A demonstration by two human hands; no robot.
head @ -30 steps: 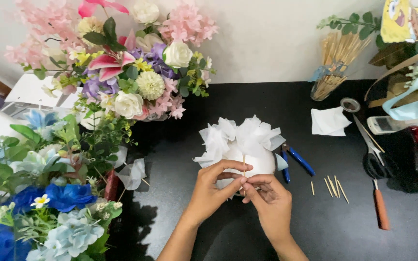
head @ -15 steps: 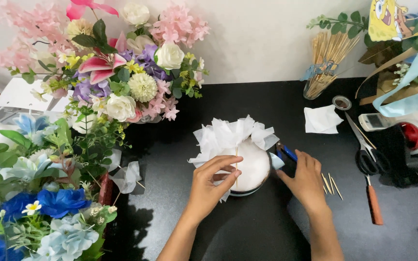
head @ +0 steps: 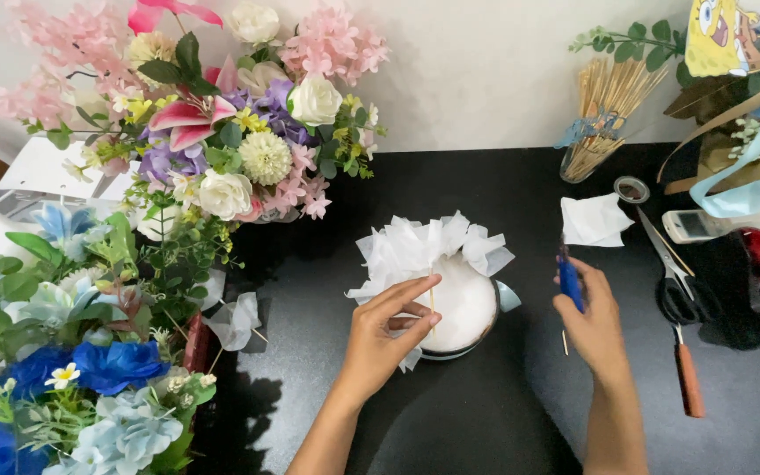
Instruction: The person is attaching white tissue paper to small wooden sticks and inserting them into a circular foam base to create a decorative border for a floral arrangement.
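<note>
**Foam dome partly covered with tissue tufts**

At table centre sits a white foam dome (head: 459, 303). White tissue tufts (head: 424, 246) cover its 9-to-2 o'clock rim; the front appears bare. The left hand (head: 389, 330) pinches a thin stick (head: 432, 303) against it. At 3 o'clock, the right hand (head: 593, 317) grips a blue tool (head: 567, 280).

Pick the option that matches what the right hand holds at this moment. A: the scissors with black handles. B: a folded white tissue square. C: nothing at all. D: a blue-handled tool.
D: the right hand is closed around a blue-handled tool beside the white foam ball, while the scissors and the folded tissue lie untouched on the black table.
</note>
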